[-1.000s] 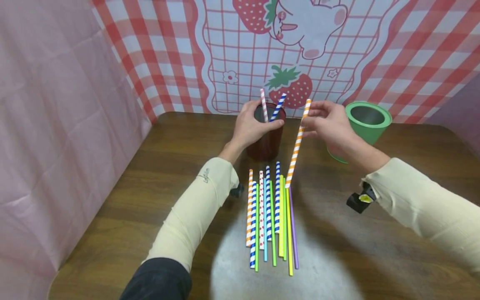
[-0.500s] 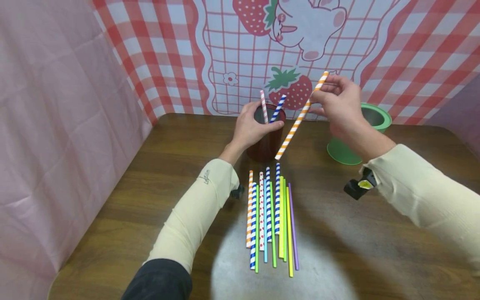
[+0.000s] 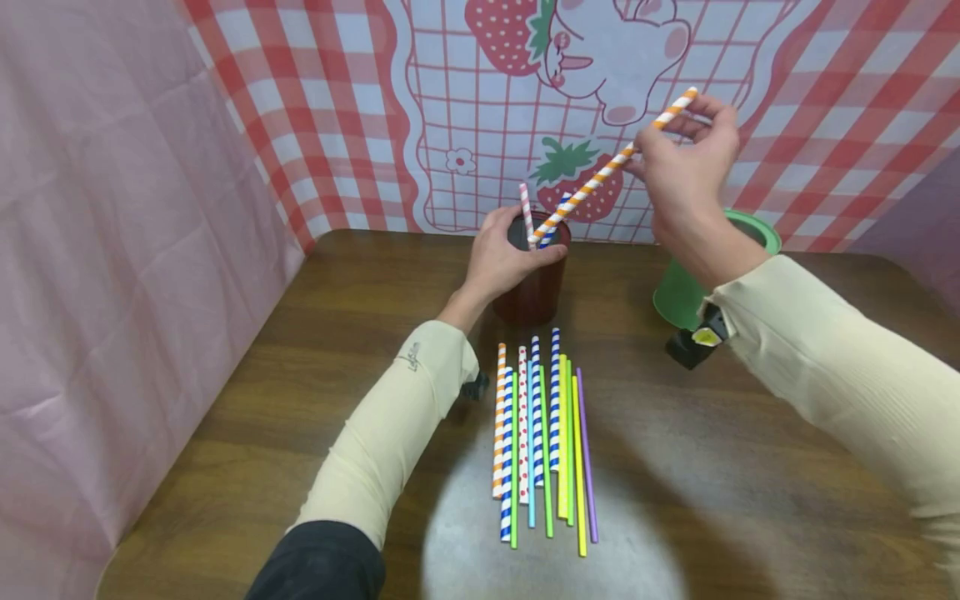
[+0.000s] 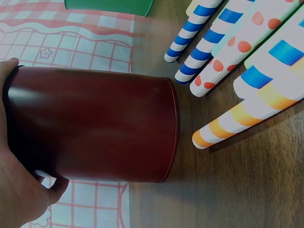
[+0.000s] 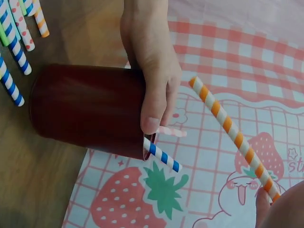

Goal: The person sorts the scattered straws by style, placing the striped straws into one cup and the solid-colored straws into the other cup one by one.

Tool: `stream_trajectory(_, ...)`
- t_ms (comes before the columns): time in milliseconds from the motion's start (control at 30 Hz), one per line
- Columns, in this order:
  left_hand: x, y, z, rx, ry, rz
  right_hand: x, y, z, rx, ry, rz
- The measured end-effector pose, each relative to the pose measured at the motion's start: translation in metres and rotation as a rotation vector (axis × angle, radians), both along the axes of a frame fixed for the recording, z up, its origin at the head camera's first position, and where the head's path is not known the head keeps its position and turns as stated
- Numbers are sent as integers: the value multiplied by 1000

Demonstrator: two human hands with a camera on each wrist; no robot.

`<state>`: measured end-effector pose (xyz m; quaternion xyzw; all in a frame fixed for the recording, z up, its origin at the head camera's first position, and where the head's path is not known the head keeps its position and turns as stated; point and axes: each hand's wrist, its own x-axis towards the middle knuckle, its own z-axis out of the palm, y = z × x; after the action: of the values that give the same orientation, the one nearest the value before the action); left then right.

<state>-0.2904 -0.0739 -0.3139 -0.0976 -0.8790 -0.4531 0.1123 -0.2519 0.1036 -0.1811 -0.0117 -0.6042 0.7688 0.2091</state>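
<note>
My left hand [image 3: 504,257] grips the dark red cup [image 3: 529,293] around its rim, thumb over the near side. The cup stands upright on the table. A pink-and-white striped straw [image 3: 526,204] and a blue-and-white striped straw [image 5: 164,157] stick out of its mouth. Up and to the right, my right hand [image 3: 690,171] pinches an orange-and-white striped paper straw [image 3: 600,177] near its upper end. That straw slants down to the left. Its low end overlaps the cup's mouth in the head view, but the right wrist view shows it apart from the rim.
Several straws lie side by side in front of the cup, from an orange-striped straw [image 3: 498,425] to a purple straw [image 3: 588,458]. A green cup [image 3: 675,296] stands at the right, partly behind my right forearm. A patterned cloth [image 3: 337,125] hangs behind the wooden table [image 3: 337,317].
My right hand has risen up and to the right with the orange-striped straw, tilting it. The straw's low end has swung from the straws on the table to the cup's mouth. My left hand stays put.
</note>
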Motion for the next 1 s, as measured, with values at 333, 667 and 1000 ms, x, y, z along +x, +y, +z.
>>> stream_trajectory(333, 1, 0, 0, -5, 6, 1, -14, -11, -17, 241, 96, -89)
stream_trajectory(667, 2, 0, 1, 1, 1, 1, -22, -18, -38, 491, 113, -123)
stream_trajectory(1000, 0, 0, 0, 4, 12, -3, -28, -24, -53, 552, 113, -150)
